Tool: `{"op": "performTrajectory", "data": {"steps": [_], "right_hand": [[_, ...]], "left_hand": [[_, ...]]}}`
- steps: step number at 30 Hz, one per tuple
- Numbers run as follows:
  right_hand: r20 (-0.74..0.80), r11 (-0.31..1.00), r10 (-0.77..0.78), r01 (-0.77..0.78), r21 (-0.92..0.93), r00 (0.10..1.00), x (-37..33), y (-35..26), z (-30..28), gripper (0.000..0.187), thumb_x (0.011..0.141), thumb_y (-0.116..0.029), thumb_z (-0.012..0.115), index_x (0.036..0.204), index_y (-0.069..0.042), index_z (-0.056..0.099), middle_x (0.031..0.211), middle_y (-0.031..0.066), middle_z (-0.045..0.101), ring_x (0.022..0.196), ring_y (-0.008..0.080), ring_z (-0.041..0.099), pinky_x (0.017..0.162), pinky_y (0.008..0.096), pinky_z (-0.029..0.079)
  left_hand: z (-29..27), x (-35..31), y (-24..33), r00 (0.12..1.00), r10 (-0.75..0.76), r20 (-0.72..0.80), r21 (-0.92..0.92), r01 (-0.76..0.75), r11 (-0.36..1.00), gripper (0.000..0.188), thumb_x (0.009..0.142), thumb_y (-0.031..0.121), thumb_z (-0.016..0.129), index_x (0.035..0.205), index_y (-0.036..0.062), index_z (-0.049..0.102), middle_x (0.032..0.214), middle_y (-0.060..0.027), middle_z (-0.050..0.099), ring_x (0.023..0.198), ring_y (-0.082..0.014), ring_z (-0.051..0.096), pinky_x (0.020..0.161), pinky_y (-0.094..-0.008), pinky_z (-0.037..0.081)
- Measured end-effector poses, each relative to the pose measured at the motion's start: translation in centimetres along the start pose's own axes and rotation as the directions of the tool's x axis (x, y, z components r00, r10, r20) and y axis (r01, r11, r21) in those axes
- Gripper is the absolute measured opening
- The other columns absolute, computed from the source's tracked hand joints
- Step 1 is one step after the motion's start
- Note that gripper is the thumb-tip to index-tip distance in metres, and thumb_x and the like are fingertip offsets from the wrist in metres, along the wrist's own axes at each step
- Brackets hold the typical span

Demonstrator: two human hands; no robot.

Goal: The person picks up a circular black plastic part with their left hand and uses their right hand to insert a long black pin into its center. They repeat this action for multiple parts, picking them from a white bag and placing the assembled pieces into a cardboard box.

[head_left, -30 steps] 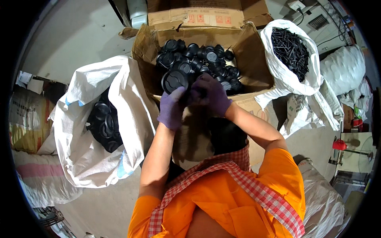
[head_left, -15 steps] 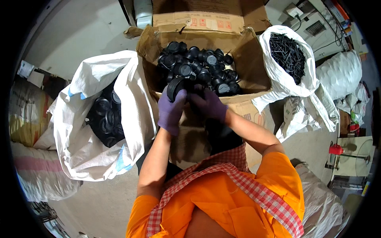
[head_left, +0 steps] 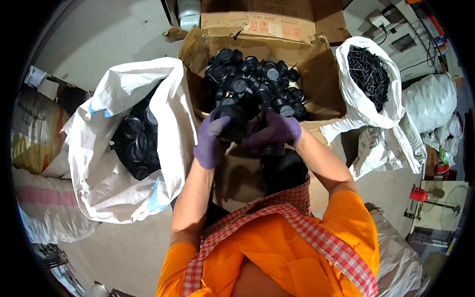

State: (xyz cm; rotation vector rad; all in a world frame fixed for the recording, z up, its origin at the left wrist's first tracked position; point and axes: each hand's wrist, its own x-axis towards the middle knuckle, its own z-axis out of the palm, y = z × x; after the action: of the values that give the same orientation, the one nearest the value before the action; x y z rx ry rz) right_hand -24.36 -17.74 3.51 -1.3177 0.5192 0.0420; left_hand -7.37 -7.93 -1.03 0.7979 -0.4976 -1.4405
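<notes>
Workroom with grey floor (head_left: 133,252), open sacks and a cardboard carton standing close about one person. Nearest: an orange short-sleeved shirt (head_left: 341,218) under a red-and-white checked apron (head_left: 292,212). Left hand (head_left: 212,142), in a purple glove: fingers bent and closed about a broad black round piece (head_left: 233,123), thumb laid over it; the piece showed at the carton's near edge, toward the left corner, whether above or in front of that edge not determinable. Right hand (head_left: 275,130), in a matching glove: just beside that piece, at the middle of the near edge, fingers curled and partly closed; a dark ribbed piece (head_left: 273,149) showed at its underside, and whether the hand gripped it could not be told. Cardboard carton (head_left: 322,81): open, brown; heaped with smaller black round pieces (head_left: 257,81), massed toward its left and middle, fewer by the right wall. White woven sack (head_left: 170,126), beside the carton's left edge: mouth open, black round parts (head_left: 136,143) within. Second white sack (head_left: 363,115), beside the right edge: filled with thin black rods (head_left: 368,76). Farthest: the carton's raised flap (head_left: 257,15), red marks printed along it, and a white plug (head_left: 378,21) with dark cable.
</notes>
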Motion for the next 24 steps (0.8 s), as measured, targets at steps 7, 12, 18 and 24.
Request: {"op": "performTrajectory", "data": {"steps": [7,12,18,24], "right_hand": [[-0.168,0.738,-0.396,0.421,0.527,0.903,0.6,2.9,-1.6,0.016,0.083,-0.019,0.063,0.083,-0.003,0.064,0.073,0.0068,0.061,0.07,0.0171,0.061,0.066,0.0281,0.049],[-0.515,0.779,-0.37,0.56,0.281,0.773,2.3,2.0,0.1,0.01,0.086,-0.011,0.058,0.093,-0.004,0.062,0.085,0.0049,0.06,0.086,0.0166,0.06,0.079,0.0302,0.049],[-0.392,0.66,-0.744,0.501,-0.56,0.542,6.0,1.8,-1.7,0.018,0.075,-0.001,0.058,0.091,-0.006,0.064,0.081,0.0084,0.061,0.079,0.0219,0.061,0.074,0.0318,0.05],[-0.541,0.603,-0.713,-0.003,-0.798,0.446,12.0,5.5,-10.8,0.022,0.08,-0.022,0.054,0.088,-0.005,0.066,0.087,0.0168,0.064,0.08,0.0348,0.06,0.07,0.0414,0.049]], "left_hand": [[0.6,-0.6,-0.3,0.998,0.06,-0.019,-0.246,-0.062,0.967,0.031,0.083,0.011,0.045,0.112,0.0035,0.051,0.086,-0.0083,0.052,0.084,-0.0187,0.051,0.077,-0.0275,0.043],[3.0,-1.2,-2.1,0.994,0.094,0.061,0.142,-0.101,0.985,0.038,0.08,0.009,0.048,0.118,0.0036,0.053,0.107,-0.0098,0.055,0.105,-0.0221,0.051,0.09,-0.0306,0.041],[2.1,0.2,-1.2,0.649,0.738,0.186,0.839,-0.496,0.225,0.043,0.066,-0.004,0.061,0.108,0.0068,0.061,0.099,-0.014,0.059,0.093,-0.0306,0.057,0.082,-0.036,0.046],[3.2,-3.6,5.5,0.076,0.955,0.286,0.937,-0.232,-0.262,0.045,0.06,0.006,0.067,0.104,0.0036,0.066,0.109,-0.0177,0.054,0.097,-0.0332,0.056,0.078,-0.039,0.05]]}}
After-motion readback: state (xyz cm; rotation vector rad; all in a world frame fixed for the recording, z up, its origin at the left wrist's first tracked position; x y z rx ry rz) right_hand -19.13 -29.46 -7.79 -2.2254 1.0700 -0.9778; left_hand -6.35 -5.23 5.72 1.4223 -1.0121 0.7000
